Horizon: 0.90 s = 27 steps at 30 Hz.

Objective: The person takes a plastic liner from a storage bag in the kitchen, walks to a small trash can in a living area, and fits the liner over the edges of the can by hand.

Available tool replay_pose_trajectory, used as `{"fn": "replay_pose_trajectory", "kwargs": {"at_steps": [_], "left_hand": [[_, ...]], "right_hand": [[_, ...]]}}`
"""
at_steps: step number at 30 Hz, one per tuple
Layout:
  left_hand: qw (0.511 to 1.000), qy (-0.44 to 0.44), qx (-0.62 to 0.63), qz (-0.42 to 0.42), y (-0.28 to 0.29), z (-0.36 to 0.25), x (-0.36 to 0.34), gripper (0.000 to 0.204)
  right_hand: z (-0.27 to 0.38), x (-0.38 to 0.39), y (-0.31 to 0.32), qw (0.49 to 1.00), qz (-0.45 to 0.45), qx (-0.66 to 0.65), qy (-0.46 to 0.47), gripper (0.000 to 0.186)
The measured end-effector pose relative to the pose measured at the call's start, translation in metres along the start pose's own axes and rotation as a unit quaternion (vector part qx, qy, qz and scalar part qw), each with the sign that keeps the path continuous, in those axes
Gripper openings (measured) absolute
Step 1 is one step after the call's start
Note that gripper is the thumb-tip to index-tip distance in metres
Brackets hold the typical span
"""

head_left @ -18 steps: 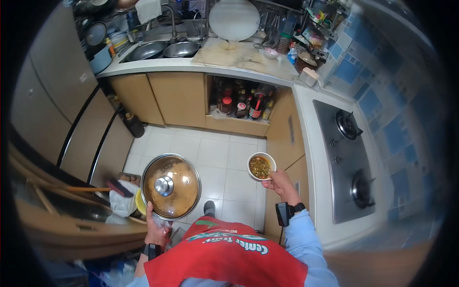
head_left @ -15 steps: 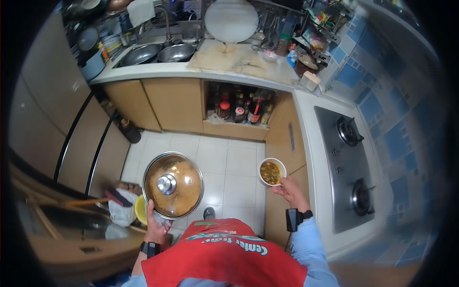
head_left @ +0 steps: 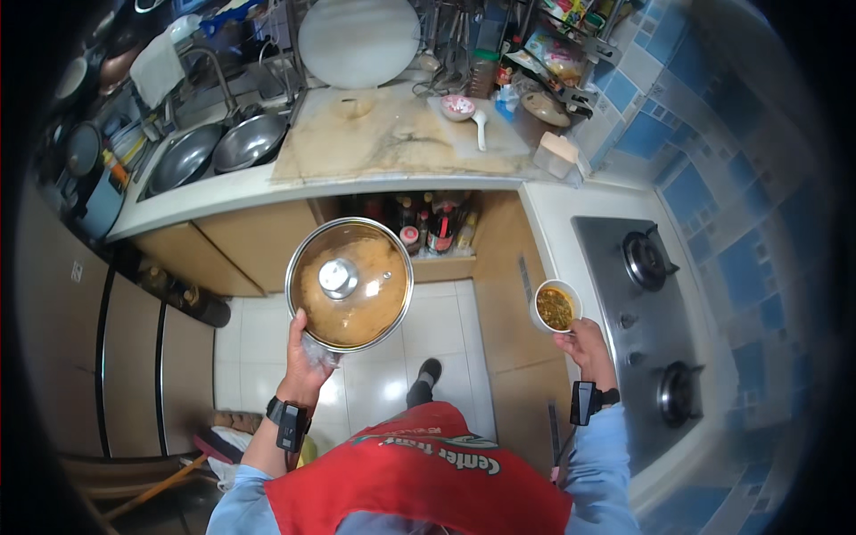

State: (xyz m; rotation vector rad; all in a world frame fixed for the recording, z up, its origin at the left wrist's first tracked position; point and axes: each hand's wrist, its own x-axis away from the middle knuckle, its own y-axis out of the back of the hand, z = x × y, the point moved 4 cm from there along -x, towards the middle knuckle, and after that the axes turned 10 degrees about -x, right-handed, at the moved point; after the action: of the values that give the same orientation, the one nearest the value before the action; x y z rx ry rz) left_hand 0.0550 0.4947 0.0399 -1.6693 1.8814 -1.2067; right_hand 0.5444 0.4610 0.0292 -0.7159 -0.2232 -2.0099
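Note:
My left hand [head_left: 308, 367] is closed on a round pot with a glass lid [head_left: 374, 308], its thumb at the rim and crumpled clear plastic beside the palm. Through the glass shows something tan, and a shiny metal knob [head_left: 338, 278] sits on the lid. What lies under the pot is hidden. In my right hand [head_left: 588, 346] is a small white bowl [head_left: 538, 314], gripped at its near right rim. It holds a reddish-brown sauce with chopped green bits [head_left: 555, 307]. Both things are held in the air, apart from each other.
At right is a steel gas stove [head_left: 615, 308]. Ahead, the counter [head_left: 357, 134] carries a white spoon [head_left: 481, 129], a small bowl [head_left: 457, 108] and a container [head_left: 556, 155]. Metal basins [head_left: 250, 143] stand at the sink; bottles [head_left: 440, 234] fill an open cabinet.
The lidded pot has moved forward and to the right in view, and the bowl has shifted right toward the stove side. My view has turned and come nearer the counter; a foot has stepped forward.

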Motion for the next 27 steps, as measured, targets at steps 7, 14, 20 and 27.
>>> {"fn": "replay_pose_trajectory", "kwargs": {"at_steps": [7, 14, 20, 27], "left_hand": [[1.000, 0.013, -0.003, -0.003, -0.061, -0.004, -0.121, 0.054], [0.998, 0.037, -0.042, 0.018, -0.091, -0.007, -0.242, 0.052], [0.996, 0.044, -0.058, 0.050, -0.112, -0.010, -0.337, 0.050], [0.991, 0.081, -0.078, 0.070, -0.110, 0.000, -0.437, 0.052]], "right_hand": [[0.046, -0.084, -0.003, 0.999, -0.030, -0.038, -0.002, 0.023], [0.064, -0.138, -0.008, 0.995, -0.057, -0.087, -0.001, 0.026], [0.074, -0.151, -0.014, 0.991, -0.077, -0.109, -0.005, 0.024], [0.075, -0.146, -0.019, 0.984, -0.120, -0.129, -0.023, 0.028]]}}
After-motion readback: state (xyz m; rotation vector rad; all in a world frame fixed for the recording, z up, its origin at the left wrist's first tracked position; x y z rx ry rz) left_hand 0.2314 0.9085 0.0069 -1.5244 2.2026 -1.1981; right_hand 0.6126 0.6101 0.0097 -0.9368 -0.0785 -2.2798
